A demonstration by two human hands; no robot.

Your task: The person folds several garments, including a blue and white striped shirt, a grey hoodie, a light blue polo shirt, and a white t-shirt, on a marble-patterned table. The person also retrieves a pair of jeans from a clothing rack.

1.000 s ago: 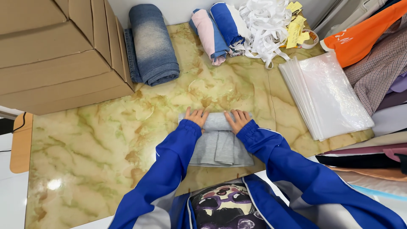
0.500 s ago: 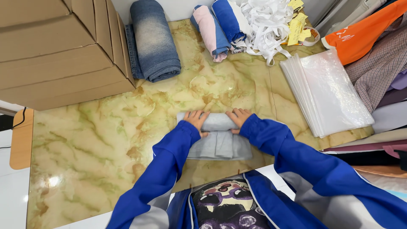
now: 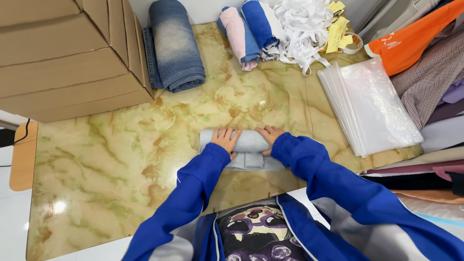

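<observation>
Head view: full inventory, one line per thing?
grey roll: 1, pale grey garment, part rolled, table centre, under both hands
table: 1, green-yellow marble
boxes: stack, brown cardboard, top left
denim roll: 1, blue, top centre
rolled clothes: 2, pink-blue and blue, top
straps: heap, white, top
tags: several, yellow, beside the straps
plastic bags: stack, clear, right
clothes: pile, orange, checked and others, right edge
left hand: on roll
right hand: on roll

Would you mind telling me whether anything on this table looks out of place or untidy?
Mostly orderly: both hands, left hand and right hand, rest on a neat grey garment roll. The one untidy spot is the tangled heap of white straps at the far edge, spilling loosely beside the rolled clothes.
</observation>
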